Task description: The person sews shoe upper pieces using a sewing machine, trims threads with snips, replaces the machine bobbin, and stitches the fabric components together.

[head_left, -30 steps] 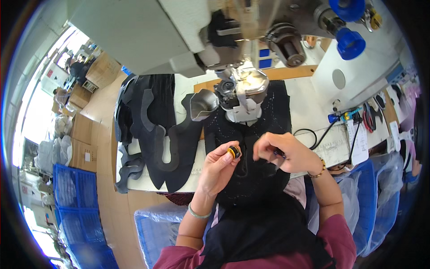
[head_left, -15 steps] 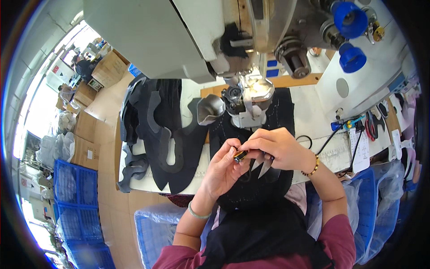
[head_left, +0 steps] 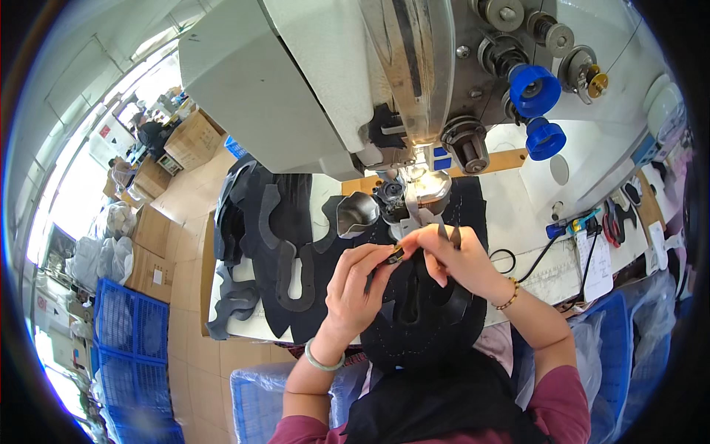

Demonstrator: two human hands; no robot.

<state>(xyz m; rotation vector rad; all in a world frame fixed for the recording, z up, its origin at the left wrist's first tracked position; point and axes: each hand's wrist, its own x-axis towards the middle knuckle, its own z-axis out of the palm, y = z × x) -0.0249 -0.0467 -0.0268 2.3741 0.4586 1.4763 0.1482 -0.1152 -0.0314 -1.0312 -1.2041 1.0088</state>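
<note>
Pinching the small black-and-yellow part (head_left: 396, 256) above the black workpiece (head_left: 444, 333): left hand (head_left: 356, 287) fingertips closed on it, right hand (head_left: 460, 265) curled right beside, gripping a two-pronged tool (head_left: 456, 237). I'd steady left, angle prongs clear.

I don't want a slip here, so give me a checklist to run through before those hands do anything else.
1. Small black-and-yellow part secure in the left hand: ok, pinched in the fingers.
2. Small cutting tool kept in the right hand: ok, though partly hidden.
3. Loose thread at the part: cannot tell, too fine to see.
4. Both hands clear of the sewing machine: cannot tell; the right appears close to its lower end.
5. Black piece in place: ok, under the hands and reaching beneath the machine.
6. Red-handled scissors out of the way: ok, off to the right.
</note>
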